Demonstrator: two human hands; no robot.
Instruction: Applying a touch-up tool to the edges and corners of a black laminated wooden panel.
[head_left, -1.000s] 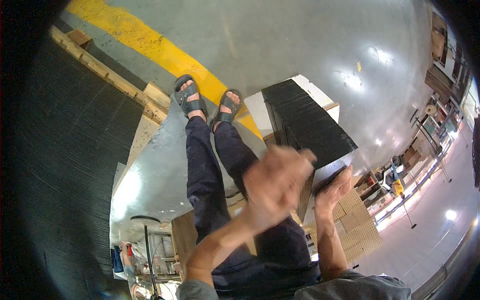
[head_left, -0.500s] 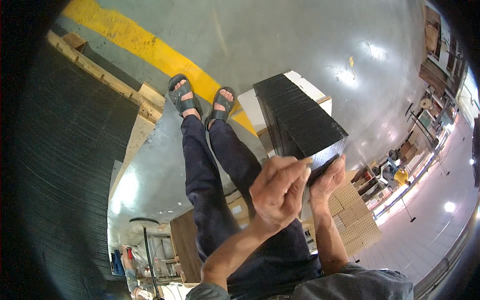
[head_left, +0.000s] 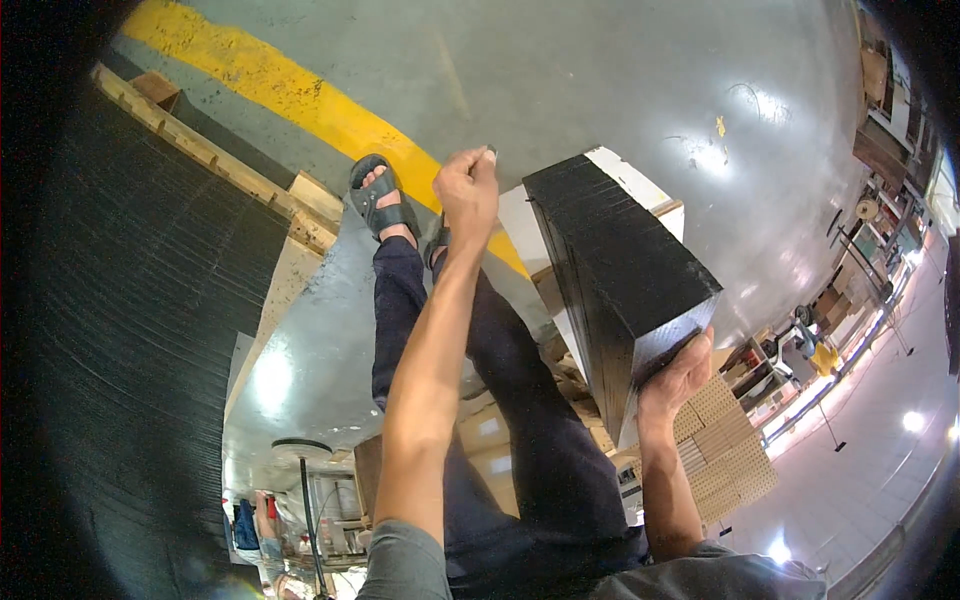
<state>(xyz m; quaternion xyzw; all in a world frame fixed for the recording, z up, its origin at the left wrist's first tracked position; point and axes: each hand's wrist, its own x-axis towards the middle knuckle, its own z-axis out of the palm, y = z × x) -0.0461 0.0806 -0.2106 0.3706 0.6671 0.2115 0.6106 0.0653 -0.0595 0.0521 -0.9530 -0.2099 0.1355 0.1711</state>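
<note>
Grey, glossy workshop floor (head_left: 620, 90) fills most of what we see, crossed by a broad yellow painted line (head_left: 290, 95). Nearest to us, our right hand (head_left: 678, 378) cups the close lower corner of a thick black block (head_left: 620, 275), which looks like a tight stack of dark sheets; the fingers curl round its edge, gripping it from below. The block runs away from us over our right thigh and leans against a white slab (head_left: 520, 225) behind it. Further out, our left hand (head_left: 468, 190) is stretched forward at arm's length, closed into a loose fist above our feet; something small may be pinched at the fingertips, but we cannot tell what. Below it, our dark trousers (head_left: 520, 400) lead down to a black sandal (head_left: 380, 200) resting beside the yellow line. To our left lies a large dark ribbed mat (head_left: 130, 300) edged by a wooden pallet (head_left: 250, 190). Stacks of tan perforated boards (head_left: 725, 450) sit to the right, and shelving stands far off.
</note>
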